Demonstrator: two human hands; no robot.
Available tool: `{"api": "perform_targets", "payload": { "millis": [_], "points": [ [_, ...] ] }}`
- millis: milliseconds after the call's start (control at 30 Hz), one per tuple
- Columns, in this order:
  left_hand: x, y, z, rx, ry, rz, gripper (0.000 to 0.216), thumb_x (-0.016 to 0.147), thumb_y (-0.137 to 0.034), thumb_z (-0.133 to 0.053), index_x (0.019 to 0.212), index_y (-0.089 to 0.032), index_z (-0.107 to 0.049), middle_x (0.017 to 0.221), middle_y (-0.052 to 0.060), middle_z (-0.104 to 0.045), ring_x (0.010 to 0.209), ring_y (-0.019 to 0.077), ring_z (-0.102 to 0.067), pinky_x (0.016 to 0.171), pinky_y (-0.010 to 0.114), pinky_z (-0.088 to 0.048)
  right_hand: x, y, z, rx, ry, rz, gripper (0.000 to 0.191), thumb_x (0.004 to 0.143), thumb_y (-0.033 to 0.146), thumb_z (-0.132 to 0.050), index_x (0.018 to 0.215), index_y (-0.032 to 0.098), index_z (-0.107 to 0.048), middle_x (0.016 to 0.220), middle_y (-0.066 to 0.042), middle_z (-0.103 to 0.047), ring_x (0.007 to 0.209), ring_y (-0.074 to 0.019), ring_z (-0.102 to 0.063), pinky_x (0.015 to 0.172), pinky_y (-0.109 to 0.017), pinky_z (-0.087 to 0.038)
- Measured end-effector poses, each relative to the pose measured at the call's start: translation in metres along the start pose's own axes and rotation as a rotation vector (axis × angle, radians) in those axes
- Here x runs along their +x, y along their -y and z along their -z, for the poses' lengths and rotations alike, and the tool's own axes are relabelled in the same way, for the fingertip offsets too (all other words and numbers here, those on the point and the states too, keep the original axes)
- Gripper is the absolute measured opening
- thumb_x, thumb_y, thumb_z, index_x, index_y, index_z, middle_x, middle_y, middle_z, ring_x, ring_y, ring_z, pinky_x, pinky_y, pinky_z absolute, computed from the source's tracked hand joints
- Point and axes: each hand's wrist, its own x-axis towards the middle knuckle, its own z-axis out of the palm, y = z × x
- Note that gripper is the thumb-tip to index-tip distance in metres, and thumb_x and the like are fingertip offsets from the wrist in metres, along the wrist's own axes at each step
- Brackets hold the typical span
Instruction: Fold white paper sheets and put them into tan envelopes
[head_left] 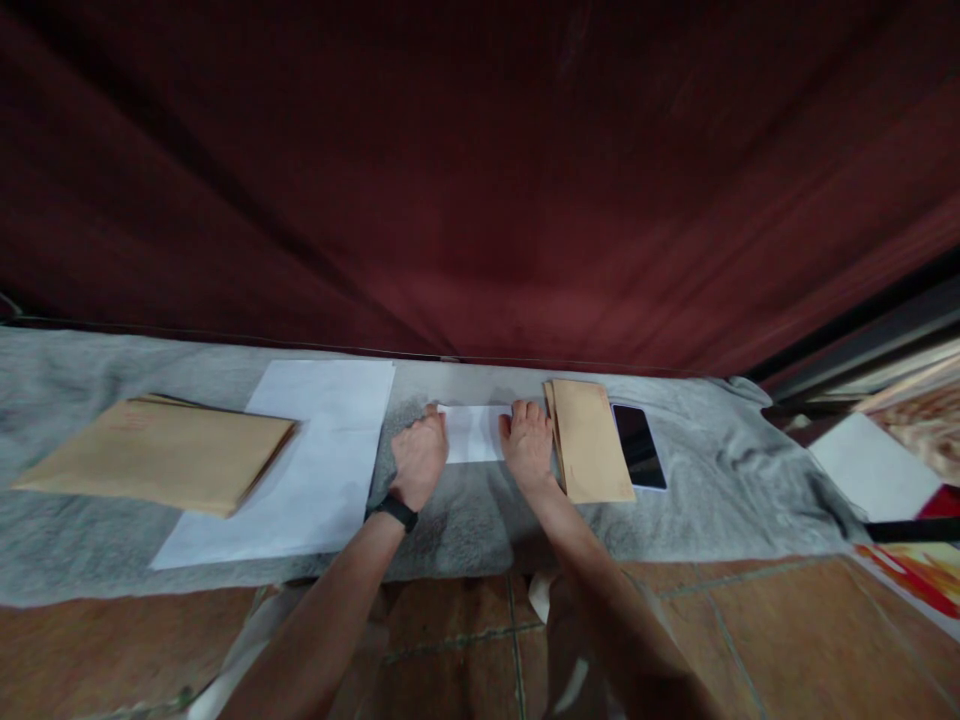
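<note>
Small white paper (474, 433): located at the centre of the frame, slightly below mid-height, lying on the cloth-covered bench (465, 520). Its upper edge faces a narrow strip of grey cloth, which ends at the dark red backdrop (480, 200). Below its lower edge, a deeper open strip runs between the forearms to the bench's front edge. Sideways room is limited by a hand at each end.

Orientation: long axis left to right across the frame, roughly parallel to the backdrop's lower edge; short ends point to the hands.

Appearance: plain white on the visible part, with faint upright shading near the middle; both ends are partly covered.

Left hand (420, 452): fingers curled at the paper's left end; whether they pinch or merely press cannot be told. A dark wristband (397, 512) is worn on that wrist. Right hand (527, 440): open, palm down over the right end, fingers slightly bent.

Surroundings: just right of the right hand lies a stack of brown envelopes (596, 440), with a dark-screened phone (639, 446) beside it. At left of the frame, large white sheets (322, 470) lie partly beneath larger brown envelopes (165, 445). Tiled floor (450, 620) shows along the bottom.
</note>
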Motion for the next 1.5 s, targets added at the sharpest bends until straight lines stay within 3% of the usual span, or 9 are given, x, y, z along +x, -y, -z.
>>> {"api": "perform_targets", "payload": {
  "millis": [200,333,500,733,967,1067,1133,1267,1500],
  "points": [
    [0.000,-0.001,0.001,0.003,0.003,-0.006,0.048,0.108,-0.030,-0.022,0.131,-0.008,-0.058,0.090,0.021,-0.076,0.094,0.0335,-0.076,0.079,0.039,-0.055,-0.013,0.016,-0.013,0.257,0.007,0.243,0.041,0.108,0.027,-0.033,0.137,0.015,-0.059,0.145,-0.013,-0.058,0.135,-0.0215,-0.051,0.114,-0.036,-0.038],
    [0.000,0.001,-0.002,0.011,-0.019,-0.025,0.049,0.108,-0.030,-0.021,0.131,-0.007,-0.058,0.089,0.021,-0.076,0.093,0.0336,-0.076,0.076,0.039,-0.055,-0.027,0.022,-0.029,0.219,0.033,0.316,0.049,0.109,0.035,-0.036,0.149,0.011,-0.051,0.158,-0.014,-0.047,0.149,-0.0236,-0.039,0.122,-0.041,-0.032],
    [0.000,0.003,-0.009,0.052,-0.058,-0.050,0.050,0.108,-0.028,-0.020,0.132,-0.007,-0.058,0.085,0.019,-0.076,0.089,0.0325,-0.076,0.074,0.039,-0.056,-0.038,0.021,-0.040,0.112,-0.028,0.319,0.057,0.107,0.040,-0.042,0.155,0.009,-0.041,0.163,-0.018,-0.036,0.152,-0.0286,-0.033,0.124,-0.047,-0.028],
    [0.000,0.006,-0.016,0.112,-0.092,-0.099,0.050,0.108,-0.023,-0.019,0.140,-0.004,-0.052,0.082,0.018,-0.075,0.085,0.0302,-0.076,0.072,0.036,-0.055,-0.041,0.021,-0.047,0.058,-0.079,0.288,0.058,0.107,0.039,-0.042,0.155,0.006,-0.041,0.163,-0.022,-0.033,0.152,-0.0316,-0.035,0.123,-0.050,-0.029],
    [0.000,0.007,-0.004,0.112,-0.065,-0.075,0.045,0.106,-0.020,-0.024,0.135,-0.003,-0.054,0.084,0.017,-0.074,0.086,0.0311,-0.075,0.073,0.038,-0.055,-0.044,0.020,-0.051,0.067,-0.166,0.236,0.056,0.108,0.030,-0.036,0.155,0.001,-0.038,0.161,-0.024,-0.036,0.152,-0.0312,-0.034,0.122,-0.050,-0.031],
    [-0.002,0.000,0.002,0.068,-0.132,-0.102,0.040,0.104,-0.019,-0.029,0.125,-0.006,-0.061,0.098,0.020,-0.075,0.098,0.0314,-0.073,0.087,0.043,-0.053,-0.045,0.020,-0.053,0.075,-0.176,0.231,0.056,0.107,0.030,-0.035,0.156,0.002,-0.037,0.162,-0.024,-0.034,0.152,-0.0316,-0.033,0.122,-0.051,-0.031],
    [-0.005,-0.009,-0.001,-0.008,-0.193,-0.222,0.041,0.105,-0.023,-0.030,0.124,-0.009,-0.063,0.118,0.020,-0.072,0.114,0.0309,-0.067,0.101,0.045,-0.049,-0.045,0.019,-0.053,0.069,-0.143,0.229,0.057,0.106,0.027,-0.036,0.156,0.001,-0.036,0.163,-0.024,-0.032,0.153,-0.0316,-0.030,0.123,-0.052,-0.030],
    [-0.014,-0.026,-0.022,-0.149,-0.147,-0.486,0.051,0.108,-0.035,-0.028,0.145,-0.011,-0.052,0.152,0.014,-0.055,0.144,0.0256,-0.046,0.122,0.045,-0.032,-0.044,0.018,-0.050,0.029,-0.032,0.245,0.060,0.099,0.015,-0.040,0.158,0.003,-0.034,0.166,-0.021,-0.028,0.156,-0.0302,-0.025,0.125,-0.052,-0.025],
    [-0.016,-0.020,-0.042,-0.110,-0.099,-0.463,0.060,0.107,-0.040,-0.022,0.155,-0.010,-0.042,0.161,0.012,-0.043,0.154,0.0227,-0.030,0.128,0.043,-0.021,-0.043,0.019,-0.044,0.016,-0.015,0.225,0.058,0.101,0.013,-0.033,0.158,0.003,-0.033,0.166,-0.021,-0.027,0.155,-0.0304,-0.026,0.125,-0.051,-0.025]
  ]
}}
